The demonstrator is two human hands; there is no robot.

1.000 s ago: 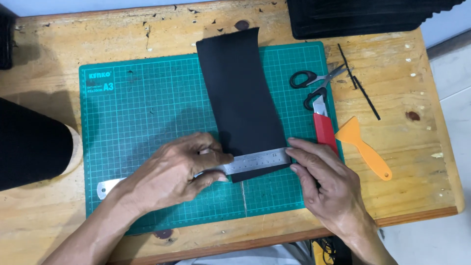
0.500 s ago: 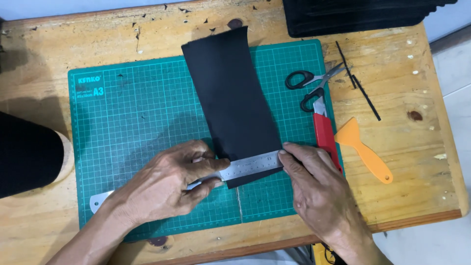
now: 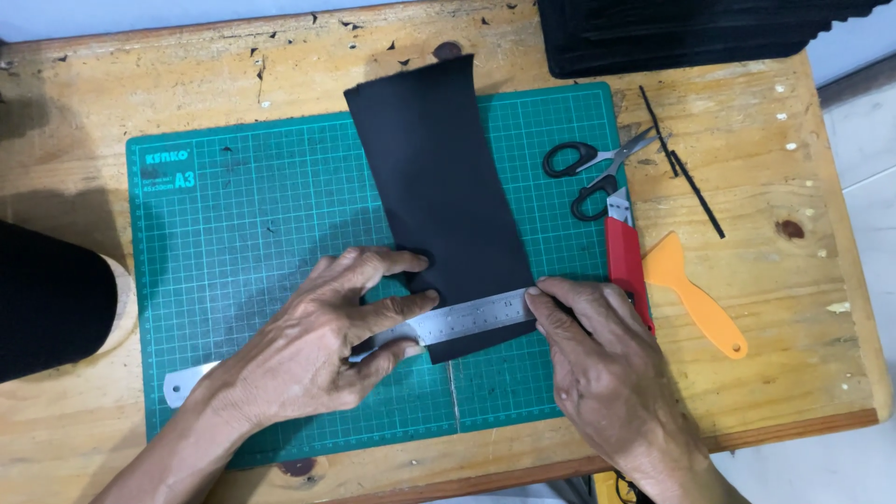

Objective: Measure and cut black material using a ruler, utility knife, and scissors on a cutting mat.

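On green mat, flat hands press ruler.

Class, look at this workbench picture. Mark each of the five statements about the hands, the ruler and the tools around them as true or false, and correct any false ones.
1. The metal ruler lies across the lower end of the black sheet. True.
2. The left hand holds the scissors. False: it presses on the ruler; the scissors lie untouched on the green cutting mat.
3. The right hand rests at the ruler's right end. True.
4. The orange scraper lies on the black sheet. False: it lies on the wooden table, right of the mat.
5. The red utility knife lies at the mat's left edge. False: it lies along the right edge, just below the scissors.
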